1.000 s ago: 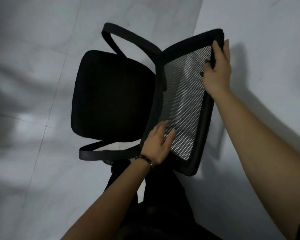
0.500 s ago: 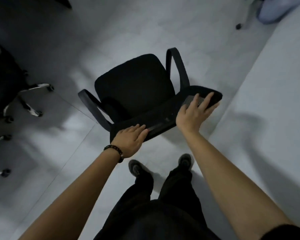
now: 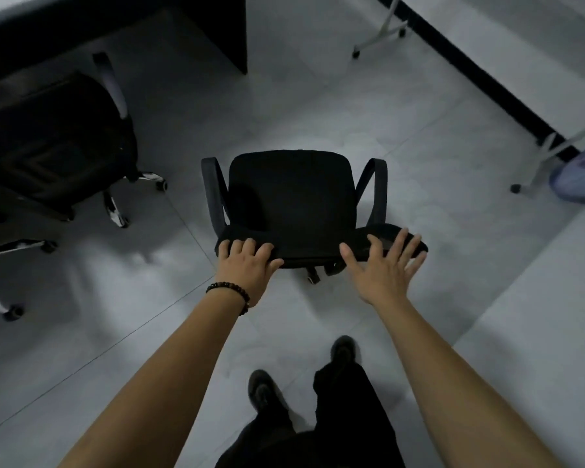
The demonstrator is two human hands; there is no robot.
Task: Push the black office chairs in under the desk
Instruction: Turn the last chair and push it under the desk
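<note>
Standing behind the chair (image 3: 291, 190), the person has both hands on the top edge of its backrest (image 3: 311, 253). The left hand (image 3: 247, 268), a bead bracelet (image 3: 230, 293) at its wrist, has its fingers curled over the left end of that edge in a grip. The right hand (image 3: 382, 271) lies flat on the right end with fingers spread and straight, pressing rather than holding.

The chair stands on the open floor (image 3: 301, 106), directly ahead of the hands, with its seat facing away from the person. It is well apart from the table (image 3: 217, 28), whose dark side panel shows at the far left. A second chair (image 3: 54, 136) stands at the left, its far side at or just under the table's edge; how far in it sits I cannot tell.

What matters is the heading. The chair's back-to-front line points straight to the far side, towards bare floor right of the panel, while the opening under the table lies far and to the left, between that panel and the second chair. The left hand is on the table's side. I would judge that the right hand must drive harder, swinging the seat leftward before the chair rolls in.
</note>
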